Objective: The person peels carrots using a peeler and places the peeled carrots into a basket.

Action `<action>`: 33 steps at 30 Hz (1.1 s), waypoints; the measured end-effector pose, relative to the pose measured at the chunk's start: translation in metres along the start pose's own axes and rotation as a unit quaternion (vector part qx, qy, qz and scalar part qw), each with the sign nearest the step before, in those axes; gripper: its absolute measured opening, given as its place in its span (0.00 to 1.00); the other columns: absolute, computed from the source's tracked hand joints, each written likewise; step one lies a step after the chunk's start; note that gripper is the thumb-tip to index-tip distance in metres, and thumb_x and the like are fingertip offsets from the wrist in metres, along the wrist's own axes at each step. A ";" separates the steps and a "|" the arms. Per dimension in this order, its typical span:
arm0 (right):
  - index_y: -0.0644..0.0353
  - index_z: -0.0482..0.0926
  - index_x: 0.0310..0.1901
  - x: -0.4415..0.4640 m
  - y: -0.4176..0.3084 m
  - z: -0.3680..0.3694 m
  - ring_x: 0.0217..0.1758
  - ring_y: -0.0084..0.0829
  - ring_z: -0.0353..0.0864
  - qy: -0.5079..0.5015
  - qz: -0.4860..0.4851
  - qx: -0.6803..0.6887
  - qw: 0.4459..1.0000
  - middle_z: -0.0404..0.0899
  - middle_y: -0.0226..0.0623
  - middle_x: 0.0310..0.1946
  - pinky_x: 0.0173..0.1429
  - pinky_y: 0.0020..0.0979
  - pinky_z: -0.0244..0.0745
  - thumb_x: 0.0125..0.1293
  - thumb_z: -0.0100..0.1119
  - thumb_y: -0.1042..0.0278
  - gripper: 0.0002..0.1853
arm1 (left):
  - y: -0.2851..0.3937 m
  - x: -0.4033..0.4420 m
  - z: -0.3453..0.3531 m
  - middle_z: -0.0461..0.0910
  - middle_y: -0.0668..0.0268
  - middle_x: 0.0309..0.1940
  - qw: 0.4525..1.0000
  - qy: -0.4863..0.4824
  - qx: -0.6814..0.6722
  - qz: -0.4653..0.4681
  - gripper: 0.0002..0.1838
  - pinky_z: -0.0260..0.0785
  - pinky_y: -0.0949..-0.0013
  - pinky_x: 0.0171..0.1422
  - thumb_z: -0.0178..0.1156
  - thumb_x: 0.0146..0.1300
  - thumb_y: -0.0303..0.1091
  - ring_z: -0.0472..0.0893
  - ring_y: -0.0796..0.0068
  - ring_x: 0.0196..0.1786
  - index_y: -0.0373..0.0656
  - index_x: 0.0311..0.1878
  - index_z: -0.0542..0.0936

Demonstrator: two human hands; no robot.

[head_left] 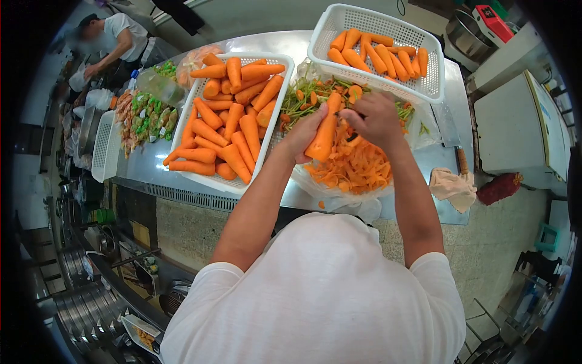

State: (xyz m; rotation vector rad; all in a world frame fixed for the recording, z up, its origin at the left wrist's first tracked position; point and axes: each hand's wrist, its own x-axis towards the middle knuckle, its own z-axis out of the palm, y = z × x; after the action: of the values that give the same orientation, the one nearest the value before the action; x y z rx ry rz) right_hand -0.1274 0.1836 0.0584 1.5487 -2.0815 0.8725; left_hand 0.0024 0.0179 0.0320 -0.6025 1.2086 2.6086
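My left hand (301, 136) is closed round the lower part of an orange carrot (326, 128), which it holds tilted above a pile of carrot peelings (357, 168). Close to the carrot's right side, my right hand (377, 118) is curled shut around a small dark-edged tool that looks like a peeler, mostly hidden by the fingers. The peelings lie on clear plastic, with green carrot tops (297, 100) and cut orange ends behind them. To the left, a white basket (279, 59) is heaped with carrots. Another white basket (435, 79) at the back right holds more carrots.
A cleaver (447, 124) and a beige cloth (453, 189) lie at the right of the steel table (285, 39). Bagged vegetables (148, 118) and a plastic bottle (160, 86) are at the left. A co-worker (121, 39) stands at the far left.
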 end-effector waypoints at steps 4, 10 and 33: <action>0.52 0.78 0.20 -0.002 -0.007 -0.007 0.29 0.35 0.76 -0.014 0.035 0.025 0.999 0.75 0.30 0.20 0.45 0.38 0.65 0.63 0.67 0.46 0.21 | 0.002 -0.011 0.020 0.79 0.66 0.37 0.992 0.104 -0.034 0.061 0.24 0.79 0.67 0.36 0.49 0.78 0.58 0.82 0.75 0.34 0.46 0.57 0.75; 0.53 0.79 0.21 -0.006 -0.036 0.007 0.29 0.35 0.77 -0.032 0.050 0.047 0.997 0.76 0.30 0.20 0.45 0.39 0.65 0.63 0.67 0.48 0.20 | 0.002 0.008 0.006 0.78 0.65 0.36 0.978 0.044 -0.106 0.174 0.22 0.78 0.67 0.40 0.50 0.78 0.57 0.82 0.72 0.35 0.45 0.51 0.74; 0.52 0.81 0.21 -0.009 -0.035 0.009 0.34 0.34 0.79 -0.065 0.076 0.074 0.992 0.77 0.32 0.21 0.46 0.39 0.63 0.67 0.62 0.47 0.21 | 0.011 0.006 0.024 0.75 0.67 0.35 0.961 0.165 -0.039 0.216 0.12 0.73 0.69 0.35 0.57 0.73 0.42 0.77 0.78 0.34 0.44 0.48 0.72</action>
State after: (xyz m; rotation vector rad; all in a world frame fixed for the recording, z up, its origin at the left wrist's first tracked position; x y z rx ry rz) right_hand -0.0911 0.1770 0.0542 1.5753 -2.2980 1.0254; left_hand -0.0137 0.0290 0.0511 -0.9085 1.4833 3.0147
